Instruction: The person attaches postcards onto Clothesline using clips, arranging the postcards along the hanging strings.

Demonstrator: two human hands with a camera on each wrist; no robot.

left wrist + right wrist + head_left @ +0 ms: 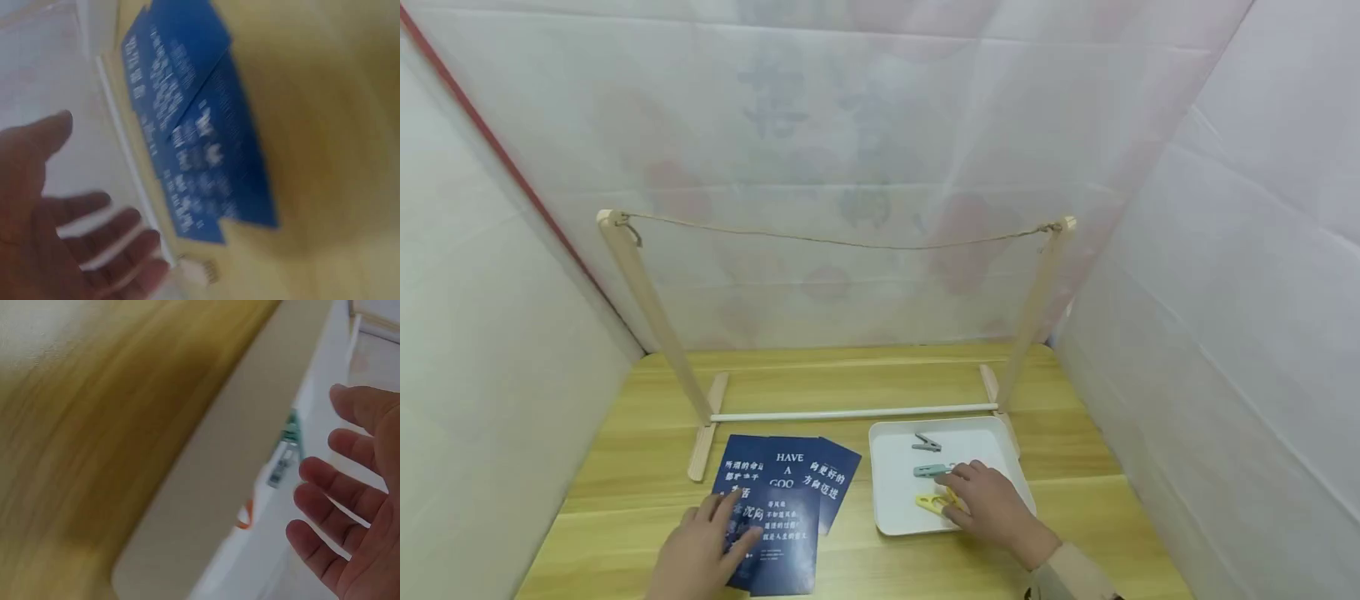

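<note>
Three dark blue cards [782, 500], one reading "HAVE A GOO", long axes running away, under the spread left hand [700, 550]; right hand [992, 504], fingers relaxed, touches the yellow clothespin [934, 502] in white tray [891, 467].

Glossy blue paper cards [782, 500], smooth white plastic tray [891, 492], light wood table [1075, 467]

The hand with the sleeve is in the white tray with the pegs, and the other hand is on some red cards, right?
Nearly. The cards are dark blue with white writing, not red; the head view shows it, and the left wrist view too. The rest holds: the right hand is in the white tray by the pegs, and the left hand lies on the cards.
</note>
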